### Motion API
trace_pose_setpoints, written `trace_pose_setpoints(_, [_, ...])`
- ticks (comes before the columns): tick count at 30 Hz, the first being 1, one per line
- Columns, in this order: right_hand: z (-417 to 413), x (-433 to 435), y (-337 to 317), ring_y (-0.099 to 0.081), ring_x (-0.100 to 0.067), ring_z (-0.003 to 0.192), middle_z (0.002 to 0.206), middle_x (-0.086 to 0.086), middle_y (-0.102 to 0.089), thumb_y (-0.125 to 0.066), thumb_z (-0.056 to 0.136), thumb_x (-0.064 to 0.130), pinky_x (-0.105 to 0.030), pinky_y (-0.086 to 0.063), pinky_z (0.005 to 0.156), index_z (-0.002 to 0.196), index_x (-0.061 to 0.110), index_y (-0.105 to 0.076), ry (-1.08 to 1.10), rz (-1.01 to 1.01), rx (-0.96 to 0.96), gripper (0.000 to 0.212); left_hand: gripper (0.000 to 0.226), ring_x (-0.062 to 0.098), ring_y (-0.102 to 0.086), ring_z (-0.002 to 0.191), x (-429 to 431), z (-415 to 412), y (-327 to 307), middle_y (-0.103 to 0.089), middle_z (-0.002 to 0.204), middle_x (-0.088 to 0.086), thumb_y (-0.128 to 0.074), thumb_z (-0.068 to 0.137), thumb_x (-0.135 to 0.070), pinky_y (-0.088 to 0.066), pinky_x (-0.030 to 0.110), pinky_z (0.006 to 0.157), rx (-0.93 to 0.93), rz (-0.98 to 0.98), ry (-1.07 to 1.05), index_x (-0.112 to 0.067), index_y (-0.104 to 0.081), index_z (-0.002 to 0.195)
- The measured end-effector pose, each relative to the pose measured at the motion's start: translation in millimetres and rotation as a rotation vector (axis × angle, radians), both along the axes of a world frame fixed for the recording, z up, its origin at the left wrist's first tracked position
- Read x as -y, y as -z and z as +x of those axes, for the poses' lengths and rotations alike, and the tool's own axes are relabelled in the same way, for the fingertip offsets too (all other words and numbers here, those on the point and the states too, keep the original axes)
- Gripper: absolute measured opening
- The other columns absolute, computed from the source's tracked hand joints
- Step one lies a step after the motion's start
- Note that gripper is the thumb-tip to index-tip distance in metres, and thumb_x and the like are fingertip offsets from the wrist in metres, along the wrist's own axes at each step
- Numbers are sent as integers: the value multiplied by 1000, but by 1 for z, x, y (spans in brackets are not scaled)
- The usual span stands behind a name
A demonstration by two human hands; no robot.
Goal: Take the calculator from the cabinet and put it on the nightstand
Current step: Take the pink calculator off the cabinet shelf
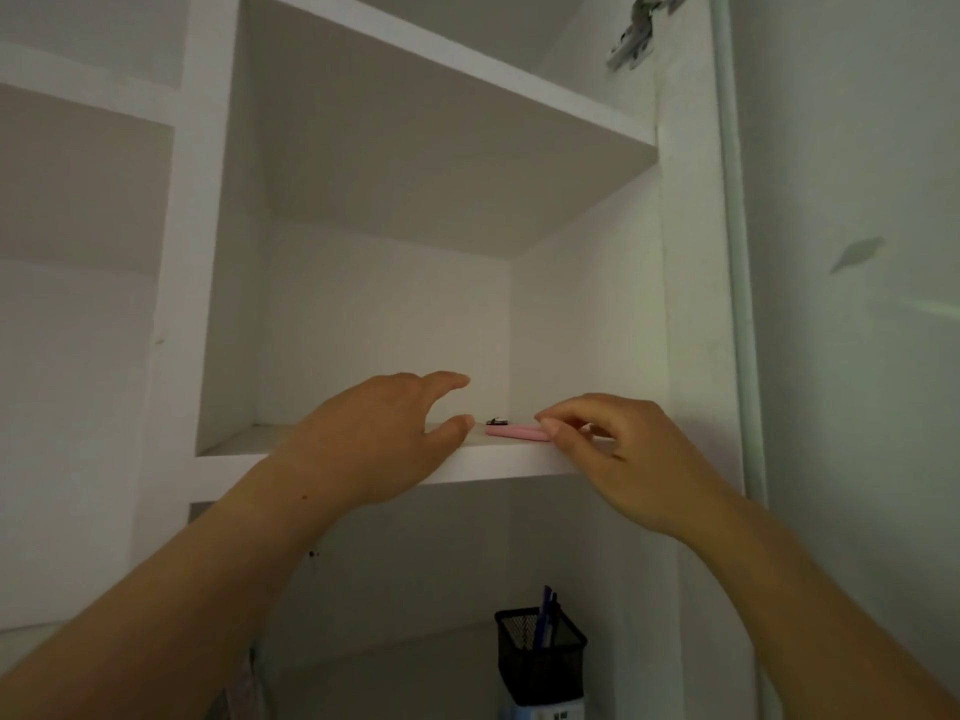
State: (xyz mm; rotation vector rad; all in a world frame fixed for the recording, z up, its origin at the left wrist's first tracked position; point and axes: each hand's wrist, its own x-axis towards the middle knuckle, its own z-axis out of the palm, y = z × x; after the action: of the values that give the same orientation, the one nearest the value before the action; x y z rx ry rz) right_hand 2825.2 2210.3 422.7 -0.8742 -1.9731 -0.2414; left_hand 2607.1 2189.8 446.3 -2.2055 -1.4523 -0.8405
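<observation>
So the white cabinet (pixel 431 324) is sitting open, and its middle cubby is holding just a flat pink calculator (pixel 514 431) lying near the front edge of the shelf (pixel 498 462), with some small dark thing (pixel 497 421) right behind it that's too tiny to make out. One cubby down, a black mesh pen cup (pixel 537 657) is holding blue pens (pixel 546 615). The right hand (pixel 628 459) is pinching the calculator's right end between thumb and fingertips, calculator sticking out toward 9 o'clock from the grip. The left hand (pixel 384 439) is hovering with fingers spread and loose, holding nothing, just at 9 o'clock of the calculator, thumb by the shelf edge.
</observation>
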Motion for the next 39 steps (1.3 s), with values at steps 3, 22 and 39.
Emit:
trace_pose_setpoints(3, [1, 8, 1, -55, 6, 95, 100, 21, -61, -50, 87, 41, -6, -41, 79, 106, 32, -63, -3, 26, -36, 25, 47, 15, -51, 109, 1, 0, 2, -52, 130, -6, -30, 91, -53, -42, 35, 95, -10, 43, -31, -41, -32, 136])
trace_pose_setpoints(22, [7, 28, 18, -58, 9, 93, 100, 31, -62, -54, 76, 43, -3, -40, 79, 92, 46, -62, -99, 93, -134, 19, 32, 3, -58, 90, 8, -2, 2, -64, 99, -21, -35, 86, -58, -50, 33, 81, -63, -6, 48, -44, -61, 99])
trace_pose_setpoints(39, [-2, 31, 49, -60, 4, 94, 99, 17, -67, -62, 78, 32, -15, -48, 86, 103, 27, -68, -68, 345, -241, 26, 30, 4, -55, 98, 24, 4, 21, -61, 110, -18, -45, 87, -50, -48, 32, 83, 21, 197, 150, -42, -54, 114])
